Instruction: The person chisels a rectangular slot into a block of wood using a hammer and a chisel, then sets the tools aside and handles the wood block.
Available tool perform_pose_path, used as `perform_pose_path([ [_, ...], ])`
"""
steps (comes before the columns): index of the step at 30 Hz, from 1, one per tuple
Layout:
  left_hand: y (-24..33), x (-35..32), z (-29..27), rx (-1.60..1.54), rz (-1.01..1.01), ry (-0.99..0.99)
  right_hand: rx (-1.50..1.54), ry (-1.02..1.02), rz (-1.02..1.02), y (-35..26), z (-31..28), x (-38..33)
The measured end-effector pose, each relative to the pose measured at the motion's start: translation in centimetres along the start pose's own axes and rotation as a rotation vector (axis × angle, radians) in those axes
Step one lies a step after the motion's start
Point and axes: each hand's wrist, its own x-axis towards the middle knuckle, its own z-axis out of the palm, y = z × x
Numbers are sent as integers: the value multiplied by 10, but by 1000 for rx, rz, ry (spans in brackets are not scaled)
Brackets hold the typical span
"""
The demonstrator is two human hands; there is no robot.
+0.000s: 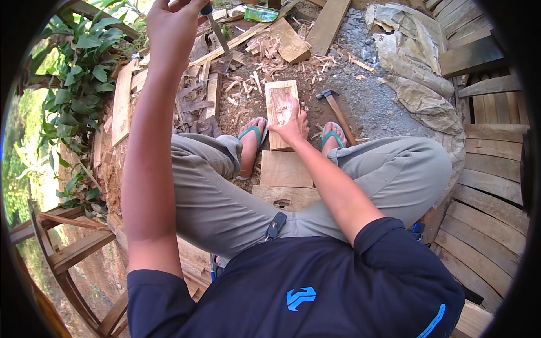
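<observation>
My left hand is raised near the top edge and is closed around a chisel with a dark handle and a metal blade pointing down. My right hand rests flat on the near end of a carved wooden board that lies on the ground between my feet in green sandals. The board shows a shallow carved pattern. A hammer with a wooden handle lies on the ground just right of the board, beside my right foot.
Plain boards lie under my legs. Wood chips and offcuts cover the dirt ahead. Crumpled sacks lie at the right, curved wooden slats further right, leafy plants at the left, a wooden frame lower left.
</observation>
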Motion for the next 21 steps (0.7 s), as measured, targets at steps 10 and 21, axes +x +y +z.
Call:
perform_pose_path([
  [10,-11,0,-10,8,-13,-12,68,-266,112,54,4,3],
  [21,-5,0,-12,11,-16,8,349,-231,36,66,25,16],
])
